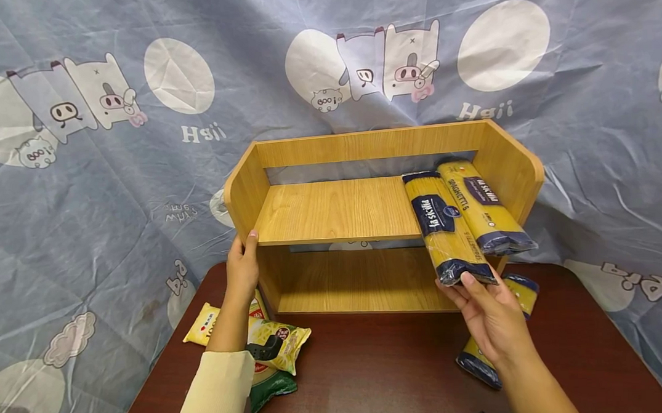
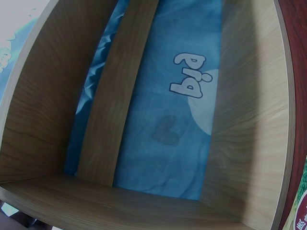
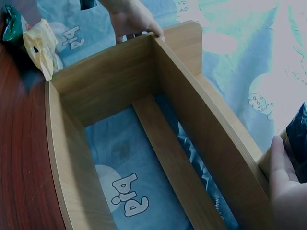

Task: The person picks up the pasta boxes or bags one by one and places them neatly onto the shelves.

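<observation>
At 3 o'clock on the smooth wood-grain shelf unit [image 1: 372,144]: long flat spaghetti pack [image 1: 449,241], glossy film, navy near end jutting past the upper board [image 1: 336,209]. Right hand [image 1: 493,316] at 4 o'clock pinches that end, thumb on top, fingers beneath, arm [image 1: 532,376] extended from 5. Second pack [image 1: 483,209] just beside, toward 2. Left hand [image 1: 242,266] at 8 o'clock grips left side panel [image 1: 245,198], thumb at board's edge.
</observation>
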{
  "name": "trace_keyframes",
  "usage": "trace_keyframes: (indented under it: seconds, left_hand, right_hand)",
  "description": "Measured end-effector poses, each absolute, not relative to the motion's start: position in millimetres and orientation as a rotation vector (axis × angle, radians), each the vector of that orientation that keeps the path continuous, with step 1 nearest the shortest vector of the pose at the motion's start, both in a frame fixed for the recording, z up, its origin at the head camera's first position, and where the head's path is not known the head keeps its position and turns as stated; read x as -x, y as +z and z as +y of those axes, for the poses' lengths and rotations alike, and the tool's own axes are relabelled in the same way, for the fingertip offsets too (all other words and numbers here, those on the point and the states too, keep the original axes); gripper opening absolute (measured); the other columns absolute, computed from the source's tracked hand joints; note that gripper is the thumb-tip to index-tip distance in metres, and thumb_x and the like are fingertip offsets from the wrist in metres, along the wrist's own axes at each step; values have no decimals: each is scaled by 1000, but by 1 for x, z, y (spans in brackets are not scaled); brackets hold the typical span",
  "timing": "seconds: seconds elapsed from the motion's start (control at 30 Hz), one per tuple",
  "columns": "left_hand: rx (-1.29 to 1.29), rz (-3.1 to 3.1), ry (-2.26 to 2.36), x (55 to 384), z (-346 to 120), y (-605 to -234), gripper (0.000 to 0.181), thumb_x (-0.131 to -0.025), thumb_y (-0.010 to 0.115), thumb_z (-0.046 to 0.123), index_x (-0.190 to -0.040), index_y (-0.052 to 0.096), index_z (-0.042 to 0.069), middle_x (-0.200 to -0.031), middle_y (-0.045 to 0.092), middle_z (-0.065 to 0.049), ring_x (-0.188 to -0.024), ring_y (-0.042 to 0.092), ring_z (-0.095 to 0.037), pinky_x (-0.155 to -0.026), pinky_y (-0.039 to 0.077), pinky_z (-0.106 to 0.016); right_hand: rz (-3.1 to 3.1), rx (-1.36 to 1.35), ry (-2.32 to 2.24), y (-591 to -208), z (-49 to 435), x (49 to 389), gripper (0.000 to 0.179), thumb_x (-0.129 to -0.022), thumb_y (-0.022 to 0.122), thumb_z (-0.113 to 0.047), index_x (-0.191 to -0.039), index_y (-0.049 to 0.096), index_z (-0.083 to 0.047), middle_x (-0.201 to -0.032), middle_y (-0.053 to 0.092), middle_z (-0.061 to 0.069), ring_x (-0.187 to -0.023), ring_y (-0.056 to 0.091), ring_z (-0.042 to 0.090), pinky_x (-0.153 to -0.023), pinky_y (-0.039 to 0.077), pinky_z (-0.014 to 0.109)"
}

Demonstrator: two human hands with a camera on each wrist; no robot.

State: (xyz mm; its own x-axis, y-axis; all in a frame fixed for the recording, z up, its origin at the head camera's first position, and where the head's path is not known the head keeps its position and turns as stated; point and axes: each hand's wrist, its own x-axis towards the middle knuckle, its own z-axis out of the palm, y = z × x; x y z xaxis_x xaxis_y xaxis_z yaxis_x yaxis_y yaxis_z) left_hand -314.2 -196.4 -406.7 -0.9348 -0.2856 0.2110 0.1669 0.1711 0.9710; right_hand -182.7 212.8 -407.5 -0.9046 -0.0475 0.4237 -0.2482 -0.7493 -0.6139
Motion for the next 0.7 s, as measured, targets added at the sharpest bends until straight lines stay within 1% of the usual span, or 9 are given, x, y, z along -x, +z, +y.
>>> trace_keyframes:
  seconds: [0.17, 0.37, 0.53, 0.7]
  left_hand:
    - [-116, -2105, -1819, 314, -196, -406, 57, -102, 50, 54, -149, 49, 22, -143, 55, -15, -130, 51, -30, -113, 38, -48]
    - [-119, -2112, -1816, 314, -196, -406, 57, -102, 50, 55, -150, 48, 23, -145, 55, -14, -132, 50, -30, -114, 37, -48]
    - [-126, -2110, -1817, 313, -195, -405, 58, -102, 50, 55, -150, 48, 22, -145, 55, -15, -131, 51, -30, -113, 38, -48]
    - [-138, -2111, -1810, 313, -195, -405, 59, -101, 51, 57, -150, 48, 24, -146, 54, -14, -131, 51, -30, -113, 39, -49]
  right_hand:
    - [-1026, -649, 2772, -407, 211, 190, 47, -106, 31, 7, -152, 34, -4, -138, 56, 11, -121, 66, 23, -99, 56, 39]
    - [-1057, -582, 2746, -406, 209, 197, 48, -106, 35, 6, -153, 31, -5, -138, 55, 9, -119, 67, 21, -99, 56, 38]
    - [-1068, -516, 2711, -407, 207, 204, 44, -106, 38, 4, -149, 36, -4, -134, 59, 9, -116, 69, 21, -96, 57, 38]
    - [-1107, -409, 2664, -406, 205, 209, 39, -105, 43, 2, -144, 41, -3, -126, 67, 9, -108, 73, 23, -89, 60, 38]
